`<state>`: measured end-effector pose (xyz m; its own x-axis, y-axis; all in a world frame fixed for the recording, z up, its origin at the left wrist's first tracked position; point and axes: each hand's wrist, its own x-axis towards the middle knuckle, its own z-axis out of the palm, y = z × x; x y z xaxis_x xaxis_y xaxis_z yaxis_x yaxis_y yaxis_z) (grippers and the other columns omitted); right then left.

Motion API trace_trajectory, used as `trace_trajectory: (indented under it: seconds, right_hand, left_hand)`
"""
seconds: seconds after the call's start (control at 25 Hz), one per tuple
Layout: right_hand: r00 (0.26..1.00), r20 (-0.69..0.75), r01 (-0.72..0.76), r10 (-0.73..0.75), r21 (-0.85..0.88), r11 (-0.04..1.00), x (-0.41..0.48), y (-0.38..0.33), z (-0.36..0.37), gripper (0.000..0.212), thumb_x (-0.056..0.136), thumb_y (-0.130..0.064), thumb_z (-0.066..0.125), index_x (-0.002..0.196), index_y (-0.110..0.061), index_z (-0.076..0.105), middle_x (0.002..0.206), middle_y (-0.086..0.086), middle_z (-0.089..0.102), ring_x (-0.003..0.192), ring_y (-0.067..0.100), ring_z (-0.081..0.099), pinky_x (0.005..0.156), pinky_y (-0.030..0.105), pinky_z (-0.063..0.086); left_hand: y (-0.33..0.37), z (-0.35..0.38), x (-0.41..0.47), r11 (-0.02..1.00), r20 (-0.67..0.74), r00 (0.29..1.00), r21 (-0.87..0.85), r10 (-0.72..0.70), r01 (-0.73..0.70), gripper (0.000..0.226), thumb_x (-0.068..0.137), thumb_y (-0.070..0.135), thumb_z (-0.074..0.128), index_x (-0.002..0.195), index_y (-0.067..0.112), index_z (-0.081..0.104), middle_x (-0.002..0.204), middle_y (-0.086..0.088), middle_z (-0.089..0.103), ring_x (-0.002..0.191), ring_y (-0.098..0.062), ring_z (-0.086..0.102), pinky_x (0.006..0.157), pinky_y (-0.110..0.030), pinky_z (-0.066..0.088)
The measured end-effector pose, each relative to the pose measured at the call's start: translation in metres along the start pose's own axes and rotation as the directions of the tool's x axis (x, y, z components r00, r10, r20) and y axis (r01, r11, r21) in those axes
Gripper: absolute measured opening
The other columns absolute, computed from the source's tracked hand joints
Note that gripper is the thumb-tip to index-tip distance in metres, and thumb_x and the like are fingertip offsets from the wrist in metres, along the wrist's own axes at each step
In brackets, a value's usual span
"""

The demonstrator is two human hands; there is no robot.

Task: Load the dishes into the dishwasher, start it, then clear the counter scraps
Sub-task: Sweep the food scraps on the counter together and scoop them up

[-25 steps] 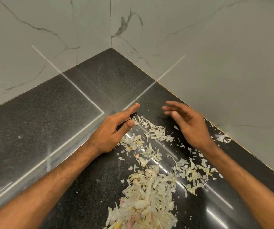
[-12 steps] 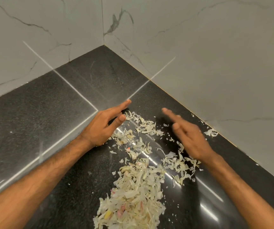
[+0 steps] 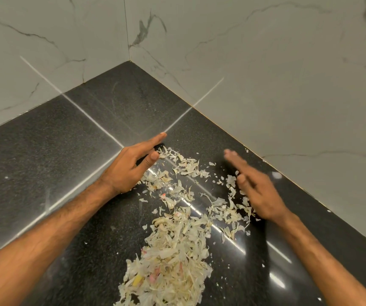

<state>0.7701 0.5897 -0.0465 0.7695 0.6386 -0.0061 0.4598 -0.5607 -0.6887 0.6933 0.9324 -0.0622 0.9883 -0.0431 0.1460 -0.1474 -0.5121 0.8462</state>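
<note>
Head view: pale scraps lie scattered on the black surface near the marble wall corner. Left hand and right hand flank them edge-down, fingers straight, holding nothing.

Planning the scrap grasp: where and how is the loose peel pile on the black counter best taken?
No single grip point: the peel pile is loose flakes, thick at the near end, thin toward the corner. Likely best cupped from both flanks, left hand and right hand edge-down on the counter, raking the thin far tail into the thick end, then scooping.
</note>
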Motion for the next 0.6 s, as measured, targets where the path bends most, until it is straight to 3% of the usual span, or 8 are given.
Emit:
trace_trajectory:
  seconds: [0.08,0.2,0.32,0.4,0.48,0.6]
  right_hand:
    - [0.994,-0.076,-0.077,0.074,-0.041,0.996,0.008,0.012,-0.02,0.062,0.1,-0.062,0.023,0.155,-0.032,0.027,0.162,-0.016,0.023,0.15,0.005,0.017,0.123,0.049,0.019]
    - [0.992,0.053,-0.095,0.113,-0.268,0.959,0.01,0.028,-0.035,0.061,0.101,-0.054,0.024,0.156,-0.029,0.017,0.164,-0.015,0.013,0.15,0.0,0.006,0.124,0.048,0.016]
    - [0.988,0.145,-0.013,0.044,-0.21,0.978,0.008,0.008,-0.007,0.069,0.099,-0.063,0.014,0.158,-0.027,0.013,0.165,-0.013,0.008,0.151,0.003,0.004,0.125,0.046,0.009]
    - [0.981,0.187,0.063,-0.042,-0.109,0.992,0.001,-0.003,0.007,0.068,0.099,-0.062,0.014,0.157,-0.028,0.019,0.164,-0.014,0.014,0.152,0.007,0.011,0.124,0.042,0.01]
    - [0.999,0.041,0.017,-0.014,-0.074,0.997,-0.006,-0.001,0.001,0.063,0.101,-0.059,0.017,0.156,-0.028,0.026,0.162,-0.014,0.022,0.151,0.008,0.018,0.124,0.04,0.013]
    - [0.952,-0.228,-0.25,0.203,-0.198,0.948,-0.025,0.016,-0.022,0.064,0.102,-0.06,0.015,0.156,-0.028,0.025,0.161,-0.012,0.025,0.15,0.006,0.019,0.125,0.034,0.012]
  left_hand:
    - [0.001,0.0,0.0,1.0,-0.002,1.0,0.001,-0.003,0.003,0.082,0.088,0.08,0.022,0.151,0.028,0.035,0.152,0.009,0.041,0.134,-0.005,0.047,0.107,-0.028,0.036]
    - [0.001,0.0,0.001,1.0,-0.005,1.0,-0.01,-0.005,0.005,0.083,0.088,0.08,0.023,0.151,0.027,0.036,0.153,0.007,0.041,0.134,-0.008,0.047,0.109,-0.033,0.037]
    - [0.0,0.0,0.0,1.0,-0.007,1.0,-0.011,-0.002,0.002,0.08,0.089,0.079,0.024,0.15,0.028,0.036,0.153,0.007,0.041,0.134,-0.008,0.047,0.11,-0.036,0.038]
    - [0.0,0.0,0.0,1.0,-0.004,1.0,-0.011,-0.004,0.004,0.08,0.089,0.079,0.024,0.15,0.028,0.036,0.153,0.007,0.041,0.135,-0.008,0.047,0.11,-0.037,0.038]
    - [0.001,0.0,0.0,1.0,0.002,1.0,-0.008,-0.002,0.002,0.081,0.089,0.08,0.023,0.15,0.028,0.036,0.153,0.007,0.042,0.134,-0.008,0.047,0.11,-0.035,0.037]
    - [0.0,0.0,-0.001,1.0,-0.004,1.0,-0.006,-0.008,0.008,0.081,0.088,0.08,0.023,0.15,0.029,0.036,0.152,0.007,0.042,0.133,-0.008,0.048,0.108,-0.034,0.037]
